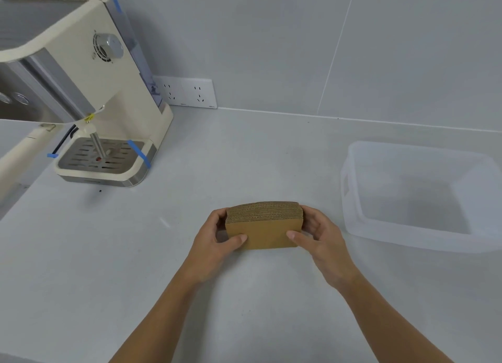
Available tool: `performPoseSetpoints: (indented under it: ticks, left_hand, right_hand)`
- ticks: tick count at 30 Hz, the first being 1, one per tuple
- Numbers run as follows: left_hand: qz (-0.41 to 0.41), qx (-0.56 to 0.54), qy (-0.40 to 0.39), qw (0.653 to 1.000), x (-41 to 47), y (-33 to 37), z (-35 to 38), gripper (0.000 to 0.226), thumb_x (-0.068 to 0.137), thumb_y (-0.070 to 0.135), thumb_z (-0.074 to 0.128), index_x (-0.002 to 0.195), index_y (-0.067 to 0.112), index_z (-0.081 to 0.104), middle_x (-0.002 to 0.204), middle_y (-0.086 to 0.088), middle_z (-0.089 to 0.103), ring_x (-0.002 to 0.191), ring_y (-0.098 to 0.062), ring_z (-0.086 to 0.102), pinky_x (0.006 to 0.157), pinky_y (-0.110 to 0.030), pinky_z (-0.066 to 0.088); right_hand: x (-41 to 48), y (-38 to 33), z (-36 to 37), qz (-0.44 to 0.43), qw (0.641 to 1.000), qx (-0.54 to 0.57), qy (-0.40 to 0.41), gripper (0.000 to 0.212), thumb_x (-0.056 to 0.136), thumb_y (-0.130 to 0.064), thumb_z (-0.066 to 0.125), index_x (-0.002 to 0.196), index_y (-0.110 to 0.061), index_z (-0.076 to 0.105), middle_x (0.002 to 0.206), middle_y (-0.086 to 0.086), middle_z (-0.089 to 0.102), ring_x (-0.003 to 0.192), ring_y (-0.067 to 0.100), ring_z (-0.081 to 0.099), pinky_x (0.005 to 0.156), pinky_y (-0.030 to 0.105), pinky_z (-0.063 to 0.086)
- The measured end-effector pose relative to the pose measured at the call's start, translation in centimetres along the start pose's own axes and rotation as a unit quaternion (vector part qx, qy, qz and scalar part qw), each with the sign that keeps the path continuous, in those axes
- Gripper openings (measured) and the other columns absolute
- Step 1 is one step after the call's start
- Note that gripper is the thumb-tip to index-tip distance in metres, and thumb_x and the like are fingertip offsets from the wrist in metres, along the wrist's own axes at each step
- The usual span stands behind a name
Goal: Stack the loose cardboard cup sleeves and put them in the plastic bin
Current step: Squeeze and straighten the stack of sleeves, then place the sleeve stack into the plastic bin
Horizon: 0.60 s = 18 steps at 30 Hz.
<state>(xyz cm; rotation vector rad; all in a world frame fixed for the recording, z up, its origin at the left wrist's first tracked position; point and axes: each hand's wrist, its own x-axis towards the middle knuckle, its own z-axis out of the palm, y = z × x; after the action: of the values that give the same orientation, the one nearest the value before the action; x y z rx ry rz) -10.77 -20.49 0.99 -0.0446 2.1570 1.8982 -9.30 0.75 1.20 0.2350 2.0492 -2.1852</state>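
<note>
Countertop [244, 156]: plastic bin [353, 199] holds nothing.

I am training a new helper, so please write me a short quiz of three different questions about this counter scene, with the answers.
1. True or false: the stack of cardboard sleeves is already inside the plastic bin.
2. Which hands hold the stack? A) left hand only B) right hand only C) both hands
3. Fill in: the bin stands to the ____ of the stack, as the person sees it.

Key:
1. False; the stack is held over the counter, and the bin looks empty.
2. C; the left hand and right hand grip its ends.
3. right
</note>
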Motion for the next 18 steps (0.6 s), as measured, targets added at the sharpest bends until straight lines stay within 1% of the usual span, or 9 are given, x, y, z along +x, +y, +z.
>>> performPoseSetpoints:
  ticks: [3, 6, 8, 10, 12, 14, 18]
  left_hand:
    - [0.014, -0.003, 0.013, 1.0, 0.3, 1.2, 0.1, 0.044, 0.066, 0.023, 0.069, 0.108, 0.029, 0.056, 0.108, 0.01, 0.064, 0.097, -0.002, 0.06, 0.082, -0.025, 0.047]
    - [0.03, -0.009, 0.02, 0.999, 0.8, 2.5, 0.3, 0.053, 0.058, 0.035, 0.071, 0.109, 0.031, 0.056, 0.109, 0.011, 0.065, 0.1, -0.005, 0.06, 0.084, -0.025, 0.049]
    - [0.042, -0.013, 0.024, 0.999, 1.0, 3.5, 0.6, 0.056, 0.056, 0.038, 0.07, 0.109, 0.032, 0.056, 0.11, 0.01, 0.065, 0.101, -0.005, 0.061, 0.085, -0.025, 0.049]
    - [0.056, -0.022, 0.027, 0.998, 1.4, 4.6, 1.2, 0.054, 0.057, 0.036, 0.071, 0.108, 0.033, 0.056, 0.109, 0.011, 0.065, 0.1, -0.003, 0.061, 0.083, -0.023, 0.05]
    - [0.069, -0.034, 0.031, 0.997, 1.7, 5.7, 1.9, 0.049, 0.062, 0.027, 0.072, 0.107, 0.033, 0.055, 0.108, 0.009, 0.065, 0.099, -0.004, 0.062, 0.081, -0.023, 0.05]
    - [0.083, -0.053, 0.032, 0.995, 2.0, 6.9, 3.0, 0.046, 0.065, 0.021, 0.069, 0.108, 0.031, 0.055, 0.107, 0.007, 0.065, 0.098, -0.004, 0.062, 0.081, -0.023, 0.051]
    - [0.103, -0.078, 0.027, 0.991, 2.8, 9.1, 5.3, 0.046, 0.065, 0.018, 0.067, 0.108, 0.028, 0.055, 0.105, 0.007, 0.065, 0.091, 0.001, 0.064, 0.079, -0.02, 0.053]
  right_hand:
    - [0.0, -1.1, 0.2, -0.018, 1.0, 0.013, 0.012, 0.043, 0.079, 0.005, 0.064, 0.107, -0.027, 0.058, 0.112, -0.002, 0.066, 0.105, 0.013, 0.062, 0.091, 0.034, 0.048]
    - [-0.1, -2.3, 0.1, -0.04, 0.999, 0.02, 0.024, 0.042, 0.079, 0.004, 0.064, 0.105, -0.029, 0.058, 0.11, -0.004, 0.067, 0.102, 0.012, 0.063, 0.086, 0.031, 0.05]
    - [-0.1, -3.2, -0.1, -0.052, 0.998, 0.026, 0.036, 0.041, 0.08, 0.002, 0.064, 0.105, -0.029, 0.058, 0.109, -0.003, 0.067, 0.101, 0.014, 0.064, 0.082, 0.028, 0.05]
    - [-0.2, -4.2, -0.5, -0.066, 0.996, 0.028, 0.049, 0.04, 0.081, 0.001, 0.063, 0.107, -0.028, 0.058, 0.11, 0.0, 0.066, 0.101, 0.015, 0.064, 0.082, 0.028, 0.05]
    - [-0.2, -5.3, -1.0, -0.082, 0.995, 0.027, 0.057, 0.039, 0.081, 0.002, 0.062, 0.109, -0.026, 0.058, 0.111, 0.001, 0.066, 0.1, 0.013, 0.064, 0.083, 0.028, 0.051]
    - [-0.2, -6.5, -1.9, -0.104, 0.992, 0.028, 0.063, 0.039, 0.082, 0.003, 0.061, 0.109, -0.024, 0.058, 0.111, 0.001, 0.066, 0.099, 0.011, 0.064, 0.082, 0.026, 0.052]
    - [-0.1, -8.3, -3.8, -0.136, 0.987, 0.037, 0.079, 0.039, 0.082, 0.004, 0.06, 0.107, -0.026, 0.058, 0.107, -0.004, 0.067, 0.097, 0.008, 0.065, 0.078, 0.021, 0.052]
